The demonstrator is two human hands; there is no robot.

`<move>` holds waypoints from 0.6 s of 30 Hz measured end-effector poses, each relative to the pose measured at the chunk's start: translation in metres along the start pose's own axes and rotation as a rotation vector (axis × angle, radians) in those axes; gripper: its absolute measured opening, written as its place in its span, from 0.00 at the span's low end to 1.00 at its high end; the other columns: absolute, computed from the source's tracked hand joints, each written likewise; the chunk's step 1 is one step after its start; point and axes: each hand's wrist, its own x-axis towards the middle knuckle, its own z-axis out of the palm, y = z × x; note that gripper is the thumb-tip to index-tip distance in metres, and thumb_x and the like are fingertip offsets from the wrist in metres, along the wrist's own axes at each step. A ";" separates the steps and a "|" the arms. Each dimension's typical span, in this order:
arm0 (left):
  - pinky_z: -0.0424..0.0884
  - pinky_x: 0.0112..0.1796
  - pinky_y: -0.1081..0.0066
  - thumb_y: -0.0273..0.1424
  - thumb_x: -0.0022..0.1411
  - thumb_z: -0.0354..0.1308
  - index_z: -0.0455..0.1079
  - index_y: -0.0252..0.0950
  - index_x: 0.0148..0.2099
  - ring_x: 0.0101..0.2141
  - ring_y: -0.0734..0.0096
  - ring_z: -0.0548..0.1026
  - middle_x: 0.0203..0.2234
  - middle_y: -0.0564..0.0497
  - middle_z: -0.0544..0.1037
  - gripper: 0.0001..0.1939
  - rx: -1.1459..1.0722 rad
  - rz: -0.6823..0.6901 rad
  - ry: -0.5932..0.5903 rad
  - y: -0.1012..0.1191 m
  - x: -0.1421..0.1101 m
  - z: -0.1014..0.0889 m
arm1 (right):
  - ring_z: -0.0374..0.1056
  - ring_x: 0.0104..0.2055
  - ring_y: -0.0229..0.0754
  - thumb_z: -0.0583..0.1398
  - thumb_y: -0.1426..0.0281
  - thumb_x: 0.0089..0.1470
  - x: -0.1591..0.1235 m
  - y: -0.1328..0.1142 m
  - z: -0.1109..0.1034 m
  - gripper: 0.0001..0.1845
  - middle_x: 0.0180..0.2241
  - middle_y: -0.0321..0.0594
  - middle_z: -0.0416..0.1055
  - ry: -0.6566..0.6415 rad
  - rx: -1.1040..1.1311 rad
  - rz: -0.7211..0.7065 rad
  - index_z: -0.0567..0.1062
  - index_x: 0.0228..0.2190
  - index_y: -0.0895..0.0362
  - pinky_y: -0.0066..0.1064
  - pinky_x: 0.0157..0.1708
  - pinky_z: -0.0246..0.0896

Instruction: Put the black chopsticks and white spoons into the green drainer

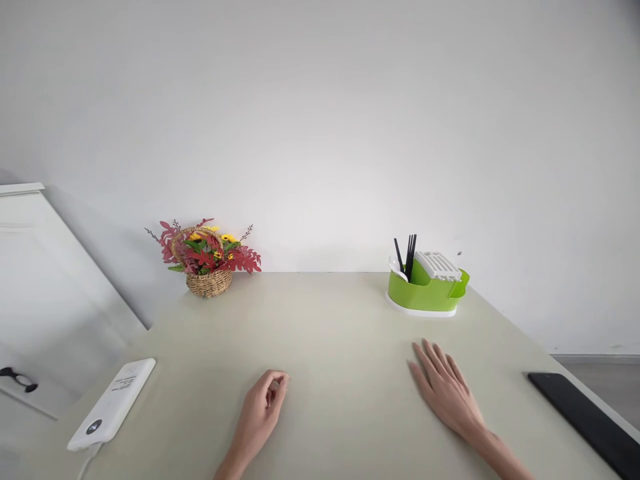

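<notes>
My left hand (263,403) rests on its side on the pale table (325,347), its fingers curled in toward the thumb. A small gap shows inside the curl, and I see nothing held there. My right hand (444,387) lies palm down, with its fingers stretched out flat on the tabletop. Just beyond it stands a green utensil holder (423,295) on a white base. Black chopsticks (411,257) and a white spoon (397,268) stick up from the holder's left part, and a white slotted rack (438,265) covers its right part.
A wicker basket (209,284) of red and yellow flowers stands at the back left. On the left lies a white power bank (114,403) with a cable. A black phone-like slab (585,417) lies along the right edge. Left of the table is a white cabinet (45,287).
</notes>
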 end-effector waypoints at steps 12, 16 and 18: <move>0.64 0.28 0.73 0.54 0.69 0.48 0.73 0.40 0.39 0.24 0.68 0.65 0.22 0.54 0.67 0.25 -0.006 0.006 0.031 -0.003 0.001 -0.002 | 0.43 0.75 0.50 0.44 0.49 0.67 -0.003 -0.008 0.006 0.38 0.72 0.40 0.50 0.037 -0.005 -0.023 0.56 0.71 0.54 0.53 0.72 0.41; 0.64 0.28 0.72 0.55 0.69 0.47 0.72 0.40 0.38 0.24 0.68 0.64 0.22 0.54 0.66 0.25 0.003 -0.010 0.022 -0.005 0.002 -0.002 | 0.43 0.74 0.50 0.45 0.49 0.68 -0.004 -0.008 0.005 0.38 0.73 0.38 0.49 0.045 -0.020 -0.026 0.56 0.71 0.53 0.53 0.72 0.42; 0.64 0.27 0.72 0.55 0.69 0.47 0.72 0.41 0.38 0.24 0.68 0.64 0.22 0.54 0.65 0.25 0.009 -0.022 0.018 -0.006 0.003 -0.002 | 0.44 0.74 0.50 0.45 0.49 0.68 -0.004 -0.008 0.005 0.38 0.73 0.37 0.49 0.048 -0.025 -0.031 0.55 0.71 0.52 0.54 0.72 0.42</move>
